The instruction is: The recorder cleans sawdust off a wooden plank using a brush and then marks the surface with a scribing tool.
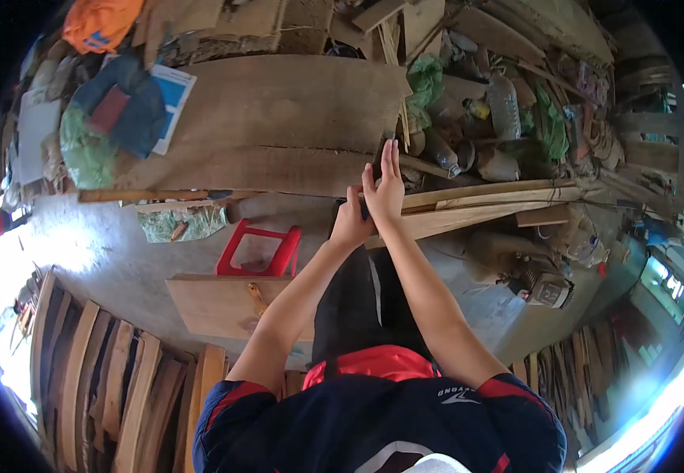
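Note:
Both of my hands meet at the right end of a wide wooden board (294, 112), close to its front corner. A dark, narrow tool (382, 155) lies between them, its far tip at the board's edge; its kind is not clear. My left hand (350, 222) is closed around the near part of this tool. Just to the right, my right hand (386, 192) lies against the tool with its fingers extended forward. The palm side of the right hand is hidden, so its hold cannot be told.
Plastic bottles (502, 103) and green plastic bags (424, 88) crowd the right side. Long wooden strips (472, 216) project rightward beside my hands. A red plastic stool (285, 251) and a wooden panel (212, 301) stand nearer. A dark cloth (141, 112) lies on the board's left end.

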